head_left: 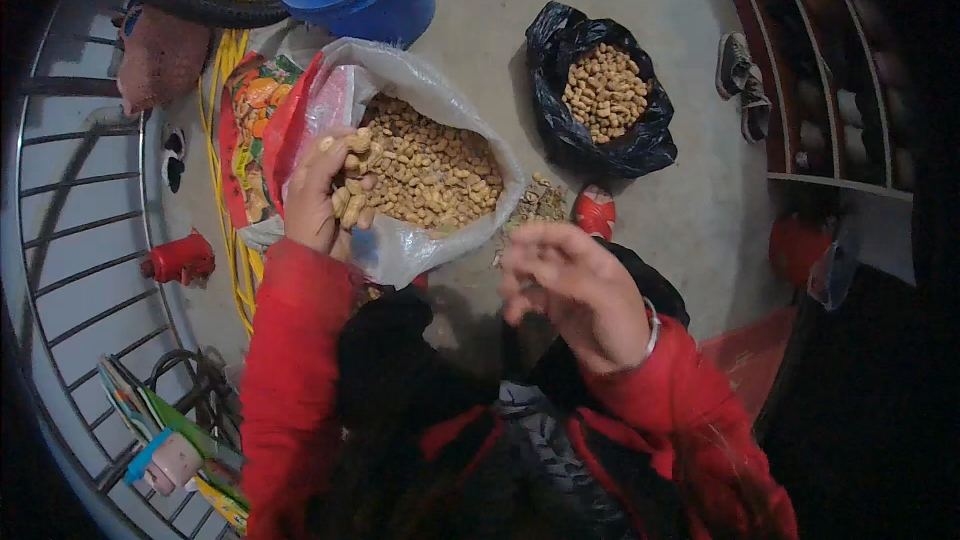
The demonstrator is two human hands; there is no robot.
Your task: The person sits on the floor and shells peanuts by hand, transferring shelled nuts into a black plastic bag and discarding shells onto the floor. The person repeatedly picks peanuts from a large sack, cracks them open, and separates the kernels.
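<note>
A white woven sack (490, 130) with a red printed side stands on the floor, its mouth rolled wide and full of unshelled peanuts (430, 165). My left hand (318, 190) is over the sack's left rim, fingers closed around a few peanuts. Those in its grip show between thumb and fingertips. My right hand (578, 290) hangs in the air right of the sack, slightly blurred, with its fingers loosely bent and apart; nothing shows in it. Farther right, a black plastic bag (650, 152) holds a smaller heap of peanuts (605, 95).
Bits of plant debris (540, 205) lie on the floor between sack and bag, by a red shoe (594, 212). A blue bucket (400, 5) stands behind the sack. Metal railings (85, 180) run along the left; a shoe rack (830, 60) stands at the right.
</note>
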